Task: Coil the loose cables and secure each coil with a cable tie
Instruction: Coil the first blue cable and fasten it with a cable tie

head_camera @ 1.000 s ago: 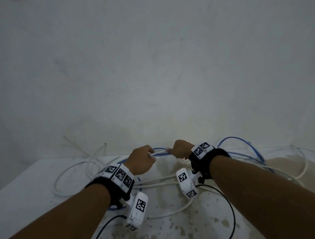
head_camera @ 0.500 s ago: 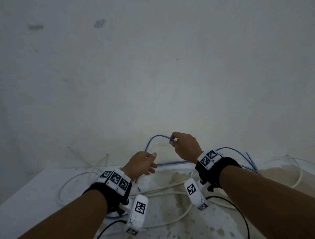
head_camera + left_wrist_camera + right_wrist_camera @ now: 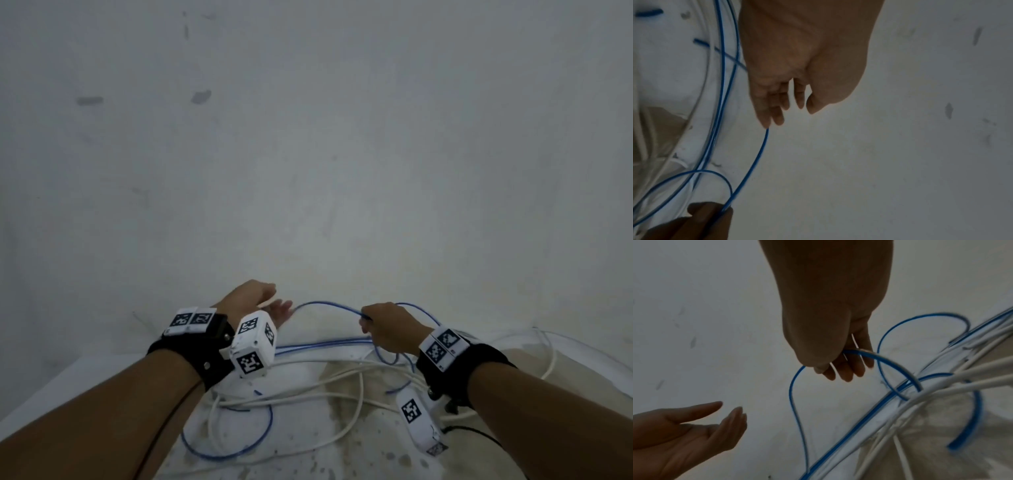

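Note:
A thin blue cable [image 3: 325, 305] arches between my two hands above the table's far edge, and more of it loops on the table [image 3: 236, 452]. My right hand [image 3: 383, 329] pinches the blue cable [image 3: 869, 355] between thumb and fingers. My left hand [image 3: 274, 308] is open, fingers straight, with the cable's free end [image 3: 764, 138] just at the fingertips [image 3: 766, 123]. The left hand [image 3: 694, 426] lies palm up, holding nothing. Several white cables [image 3: 342, 377] lie tangled on the table under both wrists.
The white table [image 3: 68, 383] has stained patches and stands against a plain grey wall [image 3: 308, 154]. White cable loops reach the right edge [image 3: 548, 349]. A black lead [image 3: 479, 431] runs from the right wrist camera.
My hands have drawn apart. The right hand moved right and lower with the blue cable. The left hand rose, let go of the cable and opened.

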`<state>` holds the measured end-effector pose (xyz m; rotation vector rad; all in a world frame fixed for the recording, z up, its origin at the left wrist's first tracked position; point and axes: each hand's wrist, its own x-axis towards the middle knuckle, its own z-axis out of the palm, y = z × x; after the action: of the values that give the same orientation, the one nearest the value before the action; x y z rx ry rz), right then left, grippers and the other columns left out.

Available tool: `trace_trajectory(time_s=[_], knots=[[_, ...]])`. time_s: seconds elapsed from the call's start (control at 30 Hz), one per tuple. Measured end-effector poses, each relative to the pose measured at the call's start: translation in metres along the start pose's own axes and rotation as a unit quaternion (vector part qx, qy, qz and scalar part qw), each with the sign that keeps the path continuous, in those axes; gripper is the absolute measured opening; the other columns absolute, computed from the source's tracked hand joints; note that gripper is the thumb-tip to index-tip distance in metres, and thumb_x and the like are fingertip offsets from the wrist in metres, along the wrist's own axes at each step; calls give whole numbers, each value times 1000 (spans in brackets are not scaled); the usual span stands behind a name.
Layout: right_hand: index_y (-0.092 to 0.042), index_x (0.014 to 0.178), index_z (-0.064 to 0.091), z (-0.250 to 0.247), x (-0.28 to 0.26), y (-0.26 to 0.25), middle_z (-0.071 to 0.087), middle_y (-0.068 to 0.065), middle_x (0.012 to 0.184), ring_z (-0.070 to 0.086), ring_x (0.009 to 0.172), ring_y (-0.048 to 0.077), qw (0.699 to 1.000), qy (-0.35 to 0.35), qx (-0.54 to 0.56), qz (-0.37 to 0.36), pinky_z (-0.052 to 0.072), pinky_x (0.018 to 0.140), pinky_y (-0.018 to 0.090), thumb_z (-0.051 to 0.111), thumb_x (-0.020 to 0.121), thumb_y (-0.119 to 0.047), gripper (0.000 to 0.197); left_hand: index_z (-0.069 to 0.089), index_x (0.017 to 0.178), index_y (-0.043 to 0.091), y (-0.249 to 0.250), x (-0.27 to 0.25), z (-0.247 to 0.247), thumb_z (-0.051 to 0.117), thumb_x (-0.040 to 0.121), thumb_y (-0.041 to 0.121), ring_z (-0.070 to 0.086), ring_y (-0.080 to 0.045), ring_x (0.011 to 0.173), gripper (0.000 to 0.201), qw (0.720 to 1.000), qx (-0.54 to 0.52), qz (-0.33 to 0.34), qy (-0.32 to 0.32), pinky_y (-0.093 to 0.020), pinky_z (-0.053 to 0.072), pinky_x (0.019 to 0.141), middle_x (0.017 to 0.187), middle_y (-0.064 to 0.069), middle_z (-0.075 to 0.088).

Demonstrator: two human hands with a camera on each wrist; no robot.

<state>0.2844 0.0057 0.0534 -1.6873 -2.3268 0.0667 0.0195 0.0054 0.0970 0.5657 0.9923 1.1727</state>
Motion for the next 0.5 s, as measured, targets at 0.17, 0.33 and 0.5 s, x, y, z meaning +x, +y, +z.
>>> trace_trajectory(time_s=[0.17, 0.33, 0.5], knots=[[-17, 94, 62, -14, -20, -25, 68, 5, 93, 64, 87, 26, 998, 10, 24, -51, 46, 71, 33, 46, 101, -19, 17, 35, 133, -5, -34, -19, 20, 56, 98, 35, 64, -39, 95, 57, 981, 156, -91, -73, -51, 53, 78, 112, -27, 62], [-8, 92, 65, -10, -28, -49, 68, 11, 88, 61, 80, 28, 997, 24, -13, -77, 39, 63, 32, 46, 101, -26, 28, 52, 87, -1, -42, -24, 51, 36, 103, 13, 62, -27, 79, 27, 997, 70, -8, -38, -43, 46, 75, 78, -11, 60], [-5, 94, 63, 5, -40, -16, 56, 8, 82, 49, 74, 25, 997, 7, -56, 53, 45, 68, 36, 36, 105, -32, 39, 40, 72, 2, -15, -45, 37, 23, 98, -8, 47, -23, 65, 33, 994, 42, 79, 66, -42, 48, 82, 75, -13, 40]])
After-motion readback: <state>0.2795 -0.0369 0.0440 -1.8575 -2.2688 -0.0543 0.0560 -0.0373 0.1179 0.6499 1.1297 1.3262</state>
